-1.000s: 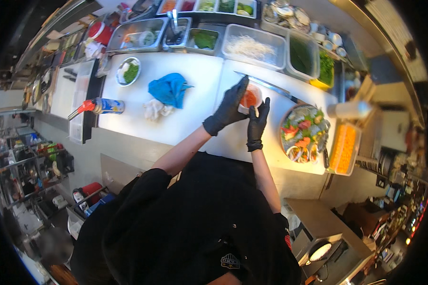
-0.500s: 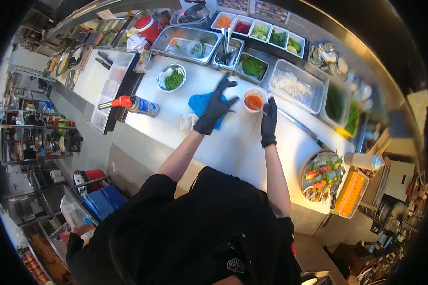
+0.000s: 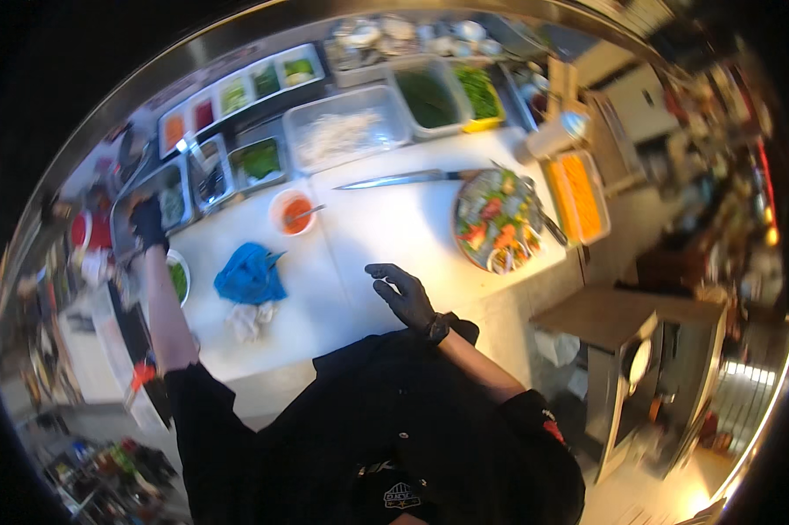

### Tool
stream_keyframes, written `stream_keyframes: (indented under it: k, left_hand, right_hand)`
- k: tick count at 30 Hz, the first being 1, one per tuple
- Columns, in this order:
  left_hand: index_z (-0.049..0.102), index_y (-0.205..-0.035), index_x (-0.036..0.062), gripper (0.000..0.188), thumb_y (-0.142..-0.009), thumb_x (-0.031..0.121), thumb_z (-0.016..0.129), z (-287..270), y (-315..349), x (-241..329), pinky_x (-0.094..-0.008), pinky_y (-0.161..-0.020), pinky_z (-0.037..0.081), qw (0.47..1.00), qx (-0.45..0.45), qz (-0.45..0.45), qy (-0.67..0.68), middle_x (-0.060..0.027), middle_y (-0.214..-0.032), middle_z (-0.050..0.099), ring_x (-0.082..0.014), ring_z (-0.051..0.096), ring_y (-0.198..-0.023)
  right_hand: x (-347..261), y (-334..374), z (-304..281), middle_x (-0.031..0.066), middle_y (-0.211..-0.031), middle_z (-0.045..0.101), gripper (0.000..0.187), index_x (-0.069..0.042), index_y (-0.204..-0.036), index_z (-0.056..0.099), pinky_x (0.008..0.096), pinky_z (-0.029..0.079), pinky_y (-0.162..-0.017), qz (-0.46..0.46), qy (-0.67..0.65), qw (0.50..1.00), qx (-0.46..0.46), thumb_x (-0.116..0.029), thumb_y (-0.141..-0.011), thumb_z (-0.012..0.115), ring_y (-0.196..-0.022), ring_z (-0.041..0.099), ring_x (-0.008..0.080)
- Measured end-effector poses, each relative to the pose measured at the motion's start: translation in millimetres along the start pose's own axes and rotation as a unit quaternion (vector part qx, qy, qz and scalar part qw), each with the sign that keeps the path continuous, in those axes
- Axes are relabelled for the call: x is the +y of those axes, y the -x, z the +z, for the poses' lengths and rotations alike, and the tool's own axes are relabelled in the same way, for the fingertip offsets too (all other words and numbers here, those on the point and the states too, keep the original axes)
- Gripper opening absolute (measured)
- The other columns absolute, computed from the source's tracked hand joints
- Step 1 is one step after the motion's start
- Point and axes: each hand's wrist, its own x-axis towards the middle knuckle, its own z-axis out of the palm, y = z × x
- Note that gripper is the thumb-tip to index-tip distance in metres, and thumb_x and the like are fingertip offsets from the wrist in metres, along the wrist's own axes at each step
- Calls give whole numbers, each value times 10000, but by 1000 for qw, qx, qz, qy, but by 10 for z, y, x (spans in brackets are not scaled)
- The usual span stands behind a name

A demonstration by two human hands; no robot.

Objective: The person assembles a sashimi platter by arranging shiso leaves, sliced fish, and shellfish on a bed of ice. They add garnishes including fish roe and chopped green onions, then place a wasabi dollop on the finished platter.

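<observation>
My left hand [image 3: 148,223], in a black glove, reaches over the steel pan [image 3: 125,217] at the back left. Motion blur smears its fingers, so any grip is hidden. My right hand [image 3: 401,297], also black-gloved, hovers above the near edge of the white board [image 3: 342,254], thumb and fingers apart and holding nothing. Between the hands lie a crumpled blue cloth or bag [image 3: 250,273] and a whitish wad [image 3: 249,321]. A white tub [image 3: 276,207] of orange-red food has a spoon [image 3: 311,211] in it. Farther back rests a long knife [image 3: 394,181].
A round, garnished platter [image 3: 499,219] stands right, beside a tray of orange pieces [image 3: 578,192] and a squeeze bottle [image 3: 552,140]. Along the back are a bin of white shreds [image 3: 337,131] and containers of greens [image 3: 427,98]. A bowl of chopped greens [image 3: 177,278] sits near my left forearm.
The view has swung right. My left hand has gone from beside the blue cloth to the steel pan. My right hand has left the tub and drawn back toward me.
</observation>
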Motion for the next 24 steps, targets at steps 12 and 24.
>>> stream_keyframes:
  k: [12, 24]
  left_hand:
    - [603, -1352, 12, 491, -907, 186, 714, -976, 2086, 837, -517, -1081, 438, 936, 347, 47, 36, -227, -1387, 606, -378, 552, -1308]
    - [528, -1425, -14, 498, -1044, 303, 572, -1130, 5843, 2933, -549, -1127, 367, 908, 336, -223, 116, -226, -1413, 570, -397, 503, -1333]
  right_hand:
    - [-755, -520, -3388, 109, -1207, 737, 267, 23, -1184, 714, 346, 516, -994, -190, 39, 945, 265, -154, -1051, 564, -1104, 676, 189]
    - [-29, -4207, -6251, 85, -1115, 754, 255, -11, -1119, 744, 356, 538, -908, -241, 328, 901, 147, -203, -971, 666, -1006, 712, 223]
